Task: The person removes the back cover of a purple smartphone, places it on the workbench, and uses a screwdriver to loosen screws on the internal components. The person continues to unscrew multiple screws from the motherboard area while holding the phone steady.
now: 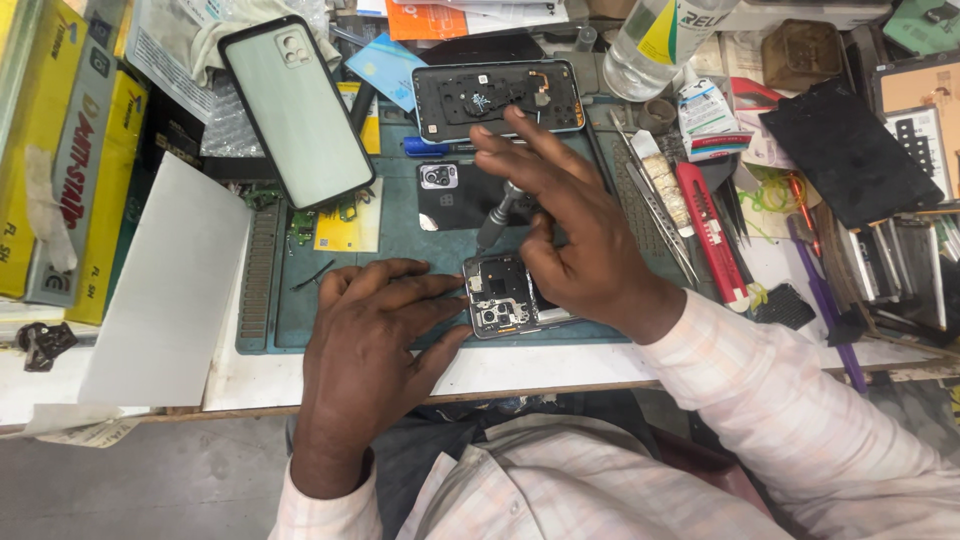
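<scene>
Head view: opened phone (505, 295) between left hand (375, 325), right hand (565, 235) gripping screwdriver (497, 218).

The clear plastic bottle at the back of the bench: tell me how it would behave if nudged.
The bottle is round-bodied, so on its side it would probably roll. It stands among clutter beside the opened phone frame, so it could tip onto that. The clear plastic suggests it is light, though its fill level is not visible.
</scene>
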